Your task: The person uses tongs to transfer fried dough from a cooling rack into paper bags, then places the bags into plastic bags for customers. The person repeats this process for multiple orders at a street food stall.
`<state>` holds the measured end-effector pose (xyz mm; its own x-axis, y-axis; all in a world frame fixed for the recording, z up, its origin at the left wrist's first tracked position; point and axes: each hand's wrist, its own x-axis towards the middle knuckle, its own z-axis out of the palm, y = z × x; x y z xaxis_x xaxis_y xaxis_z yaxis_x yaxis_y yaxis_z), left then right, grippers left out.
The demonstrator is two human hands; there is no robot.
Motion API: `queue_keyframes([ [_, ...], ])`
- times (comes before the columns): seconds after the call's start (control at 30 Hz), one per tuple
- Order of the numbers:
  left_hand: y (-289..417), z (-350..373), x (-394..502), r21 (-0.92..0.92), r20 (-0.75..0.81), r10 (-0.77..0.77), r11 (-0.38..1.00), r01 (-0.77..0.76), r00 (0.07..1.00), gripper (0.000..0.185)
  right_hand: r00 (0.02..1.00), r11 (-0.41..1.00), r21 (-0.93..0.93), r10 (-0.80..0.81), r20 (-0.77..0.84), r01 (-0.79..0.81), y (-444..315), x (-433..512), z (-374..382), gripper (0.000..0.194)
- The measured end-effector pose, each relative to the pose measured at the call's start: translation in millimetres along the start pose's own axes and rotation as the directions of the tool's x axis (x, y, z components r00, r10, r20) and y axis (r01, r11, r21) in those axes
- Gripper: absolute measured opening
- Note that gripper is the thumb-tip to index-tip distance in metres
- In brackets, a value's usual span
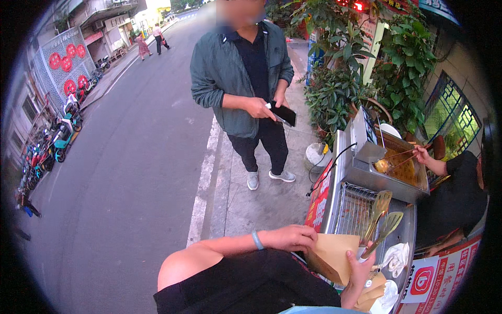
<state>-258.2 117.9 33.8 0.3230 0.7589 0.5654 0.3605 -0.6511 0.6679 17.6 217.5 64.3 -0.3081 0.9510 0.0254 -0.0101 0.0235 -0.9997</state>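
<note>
A brown paper bag (337, 251) is held between both my hands in front of the food stall. My left hand (296, 238), with a pale bangle at its wrist, pinches the bag's left edge. On the right side, my right hand (357, 271) grips it with the thumb on the near face; its other fingers are partly hidden. Two slotted turners (381, 204) rise just beyond this hand, their handles partly hidden by it and the bag. Whether that hand touches a handle is unclear. The bag's contents are not visible.
A wire rack (355, 210) lies beyond the bag. Behind it, a co-worker's hand (421, 154) holds long chopsticks over a deep fryer (398, 190). Crumpled white cloth (397, 257) and more paper bags (370, 292) lie nearby. A person (243, 74) holding a phone (285, 113) faces the stall.
</note>
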Motion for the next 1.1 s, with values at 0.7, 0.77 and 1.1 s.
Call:
queue_keyframes([
  [0.7,3.3,4.6,4.0,-0.136,0.005,0.007,0.991,-0.006,1.0,0.01,0.997,0.988,-0.153,-0.033,-0.076,0.021,-2.2,-11.1,2.0,0.062],
  [0.77,-0.4,3.3,7.0,-0.139,0.0,-0.004,0.99,0.004,1.0,0.01,0.996,0.985,-0.173,-0.033,-0.086,0.018,1.5,-9.7,0.3,0.059],
  [1.1,-24.4,-7.4,18.5,-0.043,-0.184,-0.02,0.999,0.012,0.983,0.012,0.948,0.94,-0.197,0.237,-0.213,-0.279,47.7,18.3,-70.0,0.028],
])
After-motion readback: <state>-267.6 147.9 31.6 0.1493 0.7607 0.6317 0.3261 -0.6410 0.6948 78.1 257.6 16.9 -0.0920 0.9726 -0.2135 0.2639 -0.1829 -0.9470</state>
